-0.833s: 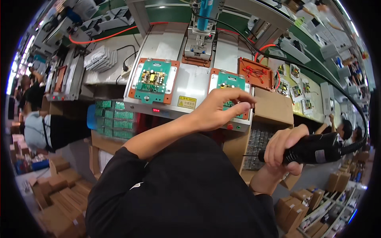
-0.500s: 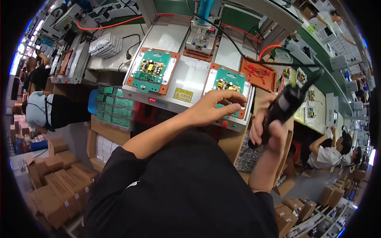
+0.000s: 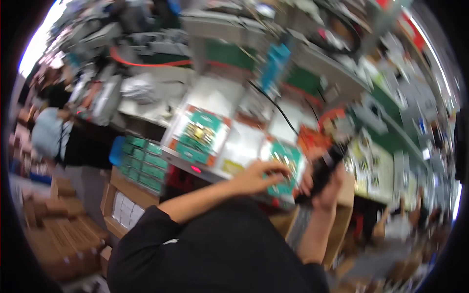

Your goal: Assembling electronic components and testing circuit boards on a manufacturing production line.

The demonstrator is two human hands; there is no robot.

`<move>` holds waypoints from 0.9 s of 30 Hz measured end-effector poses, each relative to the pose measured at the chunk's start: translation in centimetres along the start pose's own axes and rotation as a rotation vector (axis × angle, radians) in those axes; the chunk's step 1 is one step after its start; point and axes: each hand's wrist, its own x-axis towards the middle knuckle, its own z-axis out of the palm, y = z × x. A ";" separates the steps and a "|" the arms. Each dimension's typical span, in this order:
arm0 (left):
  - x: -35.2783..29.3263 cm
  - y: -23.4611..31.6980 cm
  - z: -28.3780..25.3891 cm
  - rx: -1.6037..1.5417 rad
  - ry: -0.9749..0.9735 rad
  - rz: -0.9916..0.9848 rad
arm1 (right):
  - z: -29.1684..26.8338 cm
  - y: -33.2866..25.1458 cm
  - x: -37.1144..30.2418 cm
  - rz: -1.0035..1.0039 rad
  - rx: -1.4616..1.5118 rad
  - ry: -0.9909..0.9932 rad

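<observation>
My right hand [image 3: 331, 191] is wrapped round a black corded tool that looks like an electric screwdriver [image 3: 326, 168]; motion blurs it. It is tilted, its lower end toward the near right corner of the white machine bed [image 3: 240, 141]. My left hand [image 3: 255, 177] hovers at the near edge of the right green fixture plate [image 3: 288, 150], thumb and fingers apart, nothing visible between them. On that plate lies a circuit board [image 3: 282, 161], partly hidden by the left hand. Another green fixture plate [image 3: 195, 152] on the left of the bed carries a second circuit board [image 3: 198, 134].
A blue press cylinder [image 3: 273, 66] stands behind the bed. An orange-red tray [image 3: 314, 137] sits by its right side. Stacked green boards [image 3: 141, 163] and an open carton [image 3: 111, 205] are at the left. Cartons [image 3: 63, 234] lie on the floor, and people work at both sides.
The whole view has shifted and blurred, with the bench now lower in it. My right hand has brought the screwdriver closer to the right fixture; the left hand stays near that fixture.
</observation>
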 end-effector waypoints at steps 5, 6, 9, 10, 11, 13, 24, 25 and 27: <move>1.7 -0.8 0.6 -0.111 -0.024 -0.128 | -3.1 -0.5 0.2 -0.078 -0.164 -0.213; 1.9 -1.2 0.6 -0.112 0.016 -0.118 | -3.3 -0.6 0.5 -0.089 -0.177 -0.242; 3.0 -1.2 0.6 0.008 0.082 0.101 | -2.6 -1.7 1.6 -0.157 -0.184 -0.314; 3.0 -0.5 1.0 -0.024 0.089 0.108 | -2.3 -2.3 1.6 -0.189 -0.196 -0.333; 3.2 0.3 0.3 -0.044 0.093 0.122 | -2.1 -2.8 2.0 -0.157 -0.203 -0.350; 2.9 2.0 -1.0 0.028 0.091 0.129 | -2.3 -3.8 2.9 -0.120 -0.154 -0.364; -3.0 -5.8 -27.0 0.463 1.035 -0.177 | -3.8 -7.8 0.5 -0.186 -0.104 -0.486; -2.5 -8.3 -28.9 0.495 1.038 -0.200 | -3.2 -8.2 -0.7 -0.216 -0.130 -0.442; -1.3 -12.5 -30.5 0.535 1.016 -0.218 | -2.2 -9.2 -2.5 -0.254 -0.173 -0.273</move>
